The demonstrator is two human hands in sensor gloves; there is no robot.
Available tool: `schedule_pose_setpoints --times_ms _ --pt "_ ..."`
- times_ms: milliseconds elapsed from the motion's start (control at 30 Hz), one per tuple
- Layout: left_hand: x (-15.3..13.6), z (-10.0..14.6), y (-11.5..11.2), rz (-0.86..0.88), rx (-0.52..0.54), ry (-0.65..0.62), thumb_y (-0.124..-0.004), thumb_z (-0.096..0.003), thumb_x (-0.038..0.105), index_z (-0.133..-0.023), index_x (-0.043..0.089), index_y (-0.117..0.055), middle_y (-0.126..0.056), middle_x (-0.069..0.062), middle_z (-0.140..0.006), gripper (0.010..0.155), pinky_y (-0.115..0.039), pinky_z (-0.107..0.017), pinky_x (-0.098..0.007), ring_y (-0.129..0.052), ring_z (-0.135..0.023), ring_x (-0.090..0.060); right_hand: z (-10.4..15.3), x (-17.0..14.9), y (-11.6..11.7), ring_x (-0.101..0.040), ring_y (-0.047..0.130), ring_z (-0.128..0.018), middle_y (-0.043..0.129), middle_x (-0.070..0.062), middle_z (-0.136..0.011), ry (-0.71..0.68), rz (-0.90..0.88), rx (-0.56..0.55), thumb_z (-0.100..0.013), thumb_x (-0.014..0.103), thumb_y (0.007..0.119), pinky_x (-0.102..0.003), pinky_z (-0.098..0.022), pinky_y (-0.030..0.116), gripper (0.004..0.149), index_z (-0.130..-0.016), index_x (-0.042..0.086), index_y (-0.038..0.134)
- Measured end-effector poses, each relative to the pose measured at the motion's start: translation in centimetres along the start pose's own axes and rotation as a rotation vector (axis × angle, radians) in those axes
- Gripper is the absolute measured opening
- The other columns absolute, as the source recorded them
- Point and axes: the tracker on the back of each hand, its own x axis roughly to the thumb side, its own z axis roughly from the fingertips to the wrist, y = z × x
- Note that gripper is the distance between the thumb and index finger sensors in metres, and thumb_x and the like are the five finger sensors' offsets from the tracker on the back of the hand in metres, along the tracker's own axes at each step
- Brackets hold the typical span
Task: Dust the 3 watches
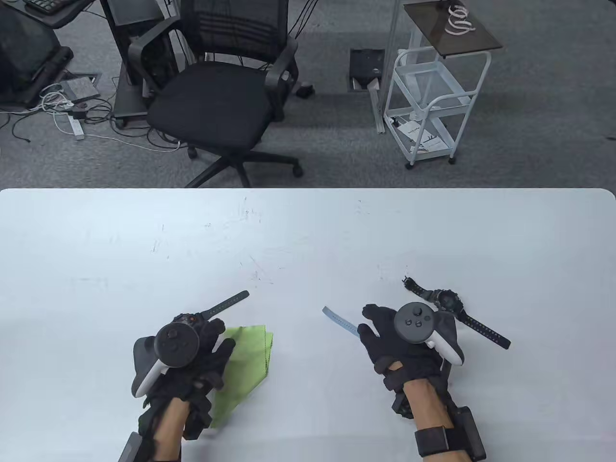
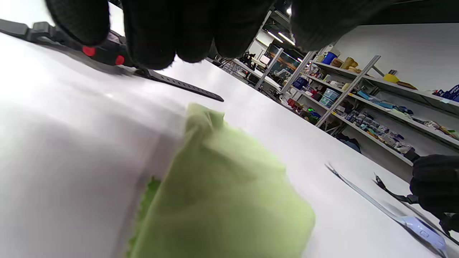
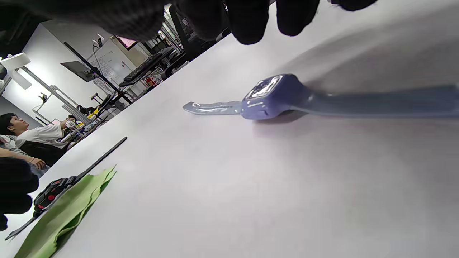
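A white table (image 1: 308, 231) fronts a grey-carpeted workroom, with a black office chair (image 1: 216, 101) and a white trolley (image 1: 428, 101) beyond its far edge. Three watches lie on the near half. The black watch with red buttons (image 2: 104, 53) sits under the fingertips of the left hand (image 1: 192, 356), its strap running out toward the table's middle. A green cloth (image 1: 243, 370) lies flat just to the right of that hand and partly beneath it; the left wrist view shows the fingers hanging over the watch, but whether they grip the watch or the cloth cannot be told. The blue watch (image 3: 272, 95) lies face up below the right hand (image 1: 404, 346), whose fingers hover loosely curled above it and hold nothing in the right wrist view. The third, a black watch (image 1: 455, 310), rests untouched just beyond the right hand, straps spread.

By the look of it the dusting is at an early stage: the cloth is spread on the table rather than bunched on any watch, and no watch is lifted. Whether any has been wiped cannot be judged from its surface.
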Motion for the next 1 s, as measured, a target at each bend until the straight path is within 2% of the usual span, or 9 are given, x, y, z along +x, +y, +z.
schedule_pose_setpoints --times_ms 1000 --pt "0.4 -0.19 0.02 0.005 0.021 -0.048 -0.073 -0.0551 0.051 -0.111 0.01 -0.063 -0.066 -0.022 -0.111 0.07 -0.059 -0.065 -0.074 -0.075 -0.094 -0.05 0.28 -0.1 -0.53 -0.047 0.048 -0.109 0.045 -0.016 -0.122 -0.017 -0.03 -0.033 -0.069 0.058 0.059 -0.073 -0.072 0.04 0.067 -0.122 0.021 0.042"
